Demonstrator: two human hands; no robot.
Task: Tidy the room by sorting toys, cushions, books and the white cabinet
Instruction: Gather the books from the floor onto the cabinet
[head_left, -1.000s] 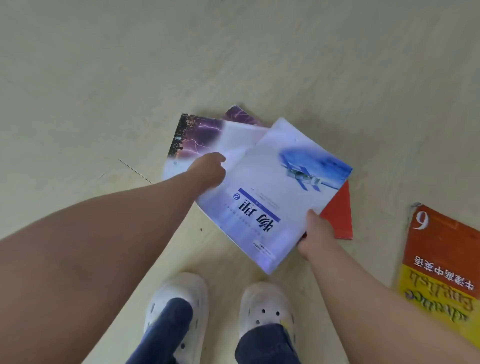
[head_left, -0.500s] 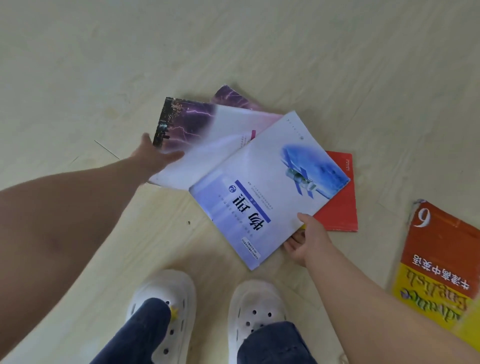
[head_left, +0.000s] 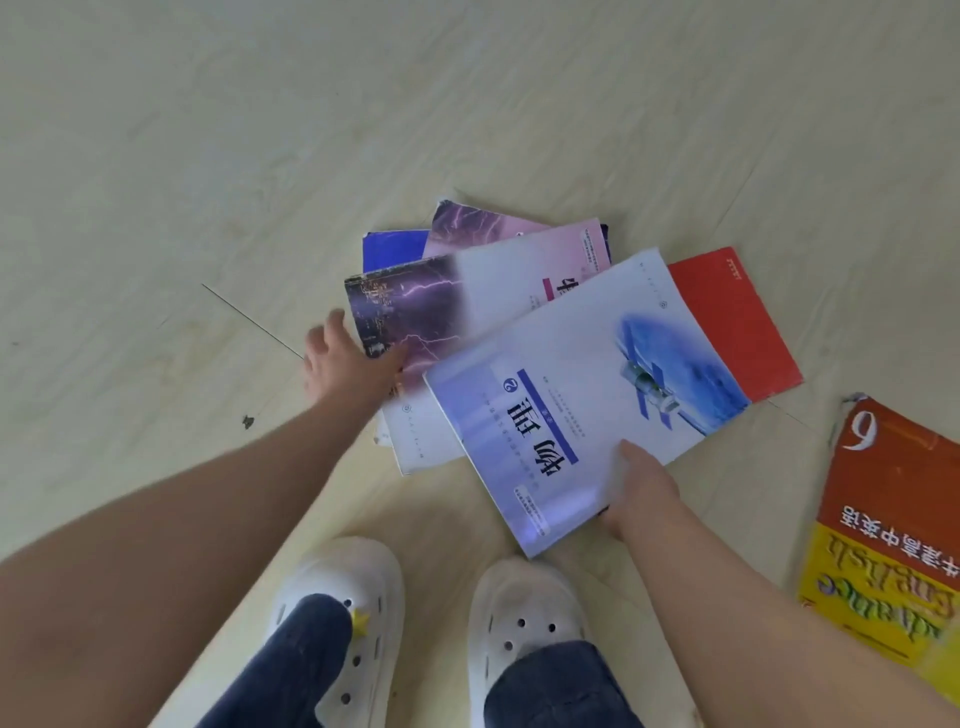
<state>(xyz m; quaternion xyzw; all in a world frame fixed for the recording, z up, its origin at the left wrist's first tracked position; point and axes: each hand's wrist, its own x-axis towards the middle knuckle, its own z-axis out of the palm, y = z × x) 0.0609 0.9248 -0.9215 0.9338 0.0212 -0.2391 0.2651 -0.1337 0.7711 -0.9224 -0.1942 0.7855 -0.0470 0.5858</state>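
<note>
A fanned pile of books lies on the pale wooden floor. On top is a light blue book (head_left: 587, 395) with a satellite picture. My right hand (head_left: 641, 486) grips its near edge, thumb on the cover and fingers underneath. Under it lie a book with a purple lightning cover (head_left: 415, 306), a pink lightning book (head_left: 519, 234), a dark blue book (head_left: 392, 249) and a red book (head_left: 727, 322). My left hand (head_left: 345, 361) holds the left edge of the purple lightning book, with the thumb lying on its cover.
An orange and yellow English book (head_left: 893, 525) lies apart on the floor at the right. My two white clogs (head_left: 343, 623) stand just before the pile. Bare floor (head_left: 260, 130) spreads beyond and to the left.
The pile has fanned out further, and the pink and dark blue books now show at the back. My left hand stays at the lightning book's left edge. My right hand has closed on the blue book's near edge.
</note>
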